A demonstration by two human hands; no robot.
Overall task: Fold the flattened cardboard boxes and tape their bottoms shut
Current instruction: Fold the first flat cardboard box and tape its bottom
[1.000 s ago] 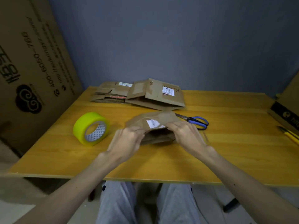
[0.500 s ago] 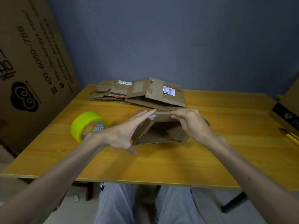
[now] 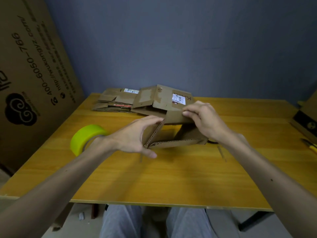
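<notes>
Yellow tape roll [image 3: 85, 138] at left. Left hand [image 3: 135, 136], fingers straight, presses the left wall of the half-erected box [image 3: 173, 117] at the centre of the table [image 3: 171, 182]. The box's long axis runs left–right and its open end faces the person. Right hand [image 3: 204, 121], fingers curled, grips the top panel.

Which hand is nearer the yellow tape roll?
Left. The left hand is at the left wall of the cardboard box, its wrist right beside the tape roll; the right hand grips the box's top edge, across from the roll.
</notes>
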